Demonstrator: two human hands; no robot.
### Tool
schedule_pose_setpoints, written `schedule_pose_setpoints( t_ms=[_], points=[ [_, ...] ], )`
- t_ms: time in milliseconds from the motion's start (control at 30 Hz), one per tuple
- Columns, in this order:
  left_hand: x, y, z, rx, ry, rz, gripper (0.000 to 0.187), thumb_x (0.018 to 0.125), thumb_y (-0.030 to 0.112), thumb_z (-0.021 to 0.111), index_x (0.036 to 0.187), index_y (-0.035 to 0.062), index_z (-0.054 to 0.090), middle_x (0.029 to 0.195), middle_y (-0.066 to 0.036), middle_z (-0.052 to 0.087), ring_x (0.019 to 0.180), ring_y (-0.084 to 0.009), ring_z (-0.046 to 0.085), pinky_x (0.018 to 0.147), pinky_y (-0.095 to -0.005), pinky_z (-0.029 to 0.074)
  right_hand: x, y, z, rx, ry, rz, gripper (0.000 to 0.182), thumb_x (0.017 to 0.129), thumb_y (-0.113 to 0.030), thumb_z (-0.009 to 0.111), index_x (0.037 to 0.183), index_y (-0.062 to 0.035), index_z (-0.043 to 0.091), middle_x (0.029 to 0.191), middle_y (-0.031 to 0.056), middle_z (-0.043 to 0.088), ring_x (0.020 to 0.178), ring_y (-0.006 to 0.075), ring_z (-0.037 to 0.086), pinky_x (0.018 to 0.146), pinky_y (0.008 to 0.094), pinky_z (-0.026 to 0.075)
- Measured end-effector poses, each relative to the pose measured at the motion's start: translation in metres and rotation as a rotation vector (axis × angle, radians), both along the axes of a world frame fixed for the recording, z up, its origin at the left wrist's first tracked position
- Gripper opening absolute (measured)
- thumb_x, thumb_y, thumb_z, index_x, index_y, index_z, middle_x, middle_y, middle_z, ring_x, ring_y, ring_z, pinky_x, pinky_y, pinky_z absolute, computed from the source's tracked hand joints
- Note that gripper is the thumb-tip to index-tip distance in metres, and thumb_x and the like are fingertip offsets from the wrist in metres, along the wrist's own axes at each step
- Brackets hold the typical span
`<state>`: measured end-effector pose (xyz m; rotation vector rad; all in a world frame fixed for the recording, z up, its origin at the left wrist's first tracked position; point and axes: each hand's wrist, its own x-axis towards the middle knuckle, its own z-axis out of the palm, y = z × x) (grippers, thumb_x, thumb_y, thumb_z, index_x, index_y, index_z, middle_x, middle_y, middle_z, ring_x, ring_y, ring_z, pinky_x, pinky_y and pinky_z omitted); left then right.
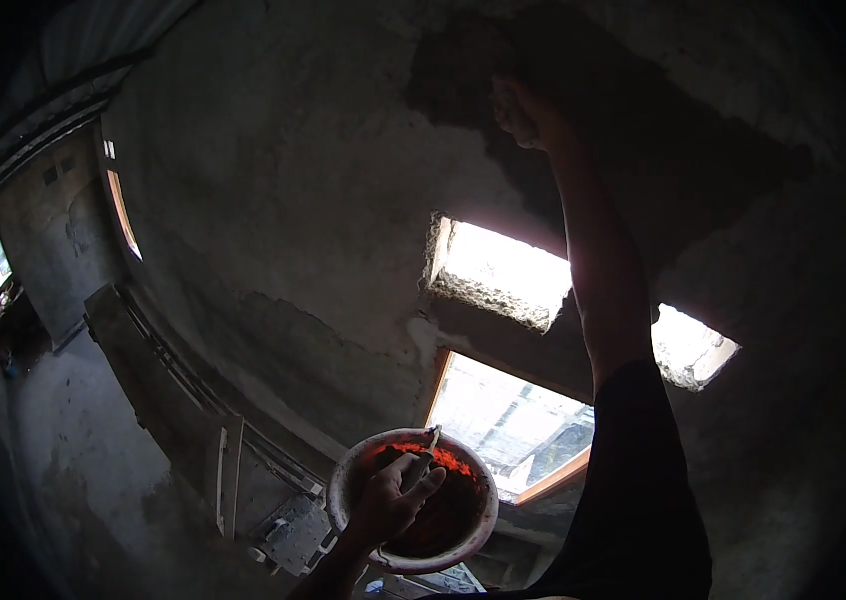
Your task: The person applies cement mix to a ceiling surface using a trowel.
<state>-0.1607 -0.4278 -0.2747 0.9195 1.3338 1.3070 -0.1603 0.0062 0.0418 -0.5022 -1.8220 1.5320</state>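
Observation:
At the lower middle, my left hand (393, 505) is closed round the dark handle of a trowel (425, 463), whose thin bent metal neck shows above the fingers. The hand reaches over a round, pale-rimmed bowl (491, 510), with red showing along its inside and dark contents below. What holds the bowl up is hidden. My right hand (523, 115) is raised high at the plastered wall, fingers curled, beside a large dark, wet-looking patch (643, 110). Shadow hides what the right fingers grip.
Two rough openings (503, 268) let in bright light below the patch. Under them is a wood-framed window (513, 415). Long boards (158, 365) run along the left, with a grey floor (73, 430) beyond. A small platform (298, 530) stands beside the bowl.

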Motion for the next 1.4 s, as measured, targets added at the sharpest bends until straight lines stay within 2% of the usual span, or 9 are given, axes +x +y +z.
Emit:
schedule_pose_setpoints(
  t_ms=[133,633,767,867,933,1067,1167,1233,1400],
  points=[
    [0.002,0.002,-0.001,-0.028,0.168,-0.013,0.036,0.086,0.04,0.059,0.09,0.0045,0.057,0.065,-0.003,0.053,0.063,-0.0099,0.053,0.059,-0.0264,0.041,-0.001,-0.004,-0.002,0.033,0.079,0.002,0.027,0.082,-0.034,0.061,0.079,-0.008,0.055,0.062,0.0033,0.054,0.048,0.0145,0.052,0.042,0.0281,0.042],
    [0.004,-0.006,-0.002,-0.059,0.149,-0.018,0.041,0.085,0.04,0.06,0.095,0.0004,0.058,0.078,-0.01,0.061,0.077,-0.0173,0.059,0.071,-0.0321,0.045,-0.001,-0.012,-0.036,0.019,0.161,-0.041,0.028,0.085,-0.037,0.056,0.076,-0.01,0.054,0.059,0.0029,0.054,0.045,0.0142,0.052,0.041,0.0295,0.041],
    [0.006,-0.007,-0.003,-0.053,0.105,-0.029,0.043,0.085,0.04,0.059,0.097,-0.0007,0.057,0.079,-0.011,0.061,0.078,-0.0176,0.059,0.071,-0.0318,0.045,-0.004,-0.022,-0.053,0.247,0.202,-0.106,0.033,0.087,-0.041,0.053,0.075,-0.0098,0.054,0.055,0.003,0.052,0.044,0.0136,0.051,0.041,0.0304,0.041],
    [0.006,-0.008,-0.004,0.001,-0.009,-0.013,0.029,0.085,0.036,0.062,0.085,0.0091,0.05,0.059,0.005,0.041,0.044,-0.0019,0.037,0.038,-0.0185,0.029,-0.003,-0.058,-0.062,0.45,-0.031,-0.552,0.039,0.087,-0.046,0.051,0.075,-0.009,0.054,0.051,0.0034,0.049,0.041,0.0141,0.049,0.038,0.0312,0.04],
    [0.004,-0.011,-0.008,-0.063,0.049,-0.016,0.041,0.085,0.04,0.06,0.094,-0.0003,0.057,0.079,-0.01,0.06,0.076,-0.0166,0.057,0.07,-0.0309,0.045,-0.005,-0.055,-0.069,0.551,-0.027,-0.587,0.046,0.087,-0.05,0.049,0.071,-0.0075,0.053,0.047,0.0036,0.047,0.037,0.0156,0.047,0.036,0.033,0.038],
    [0.002,-0.011,-0.015,-0.105,0.064,-0.005,0.039,0.085,0.039,0.06,0.09,0.0006,0.056,0.076,-0.008,0.058,0.072,-0.0148,0.055,0.067,-0.0305,0.043,-0.021,-0.048,-0.05,0.62,-0.049,-0.566,0.05,0.087,-0.051,0.047,0.067,-0.0064,0.052,0.047,0.0044,0.047,0.035,0.0178,0.045,0.035,0.035,0.038],
    [0.003,-0.01,-0.018,-0.076,0.064,0.034,0.038,0.085,0.039,0.061,0.087,0.0011,0.055,0.074,-0.007,0.057,0.07,-0.0135,0.053,0.065,-0.03,0.042,-0.031,-0.034,-0.021,0.87,-0.182,-0.655,0.052,0.087,-0.051,0.047,0.064,-0.0045,0.051,0.049,0.0057,0.047,0.038,0.0195,0.047,0.036,0.0368,0.039],
    [0.004,-0.008,-0.023,-0.026,-0.037,0.036,0.03,0.085,0.034,0.064,0.089,0.0074,0.051,0.059,0.005,0.042,0.044,-0.0021,0.038,0.037,-0.0186,0.03,-0.033,-0.024,-0.006,0.677,-0.32,-0.592,0.054,0.088,-0.052,0.045,0.072,-0.0016,0.059,0.059,0.0123,0.058,0.053,0.0287,0.059,0.049,0.0425,0.046],
    [0.011,-0.008,-0.018,-0.071,-0.031,0.017,0.03,0.085,0.034,0.064,0.089,0.0076,0.05,0.059,0.005,0.042,0.045,-0.0021,0.038,0.038,-0.0184,0.03,-0.045,-0.01,0.006,0.871,-0.401,-0.731,0.055,0.091,-0.047,0.035,0.097,0.0007,0.062,0.088,0.0212,0.064,0.086,0.0387,0.061,0.076,0.047,0.046]
  ],
)
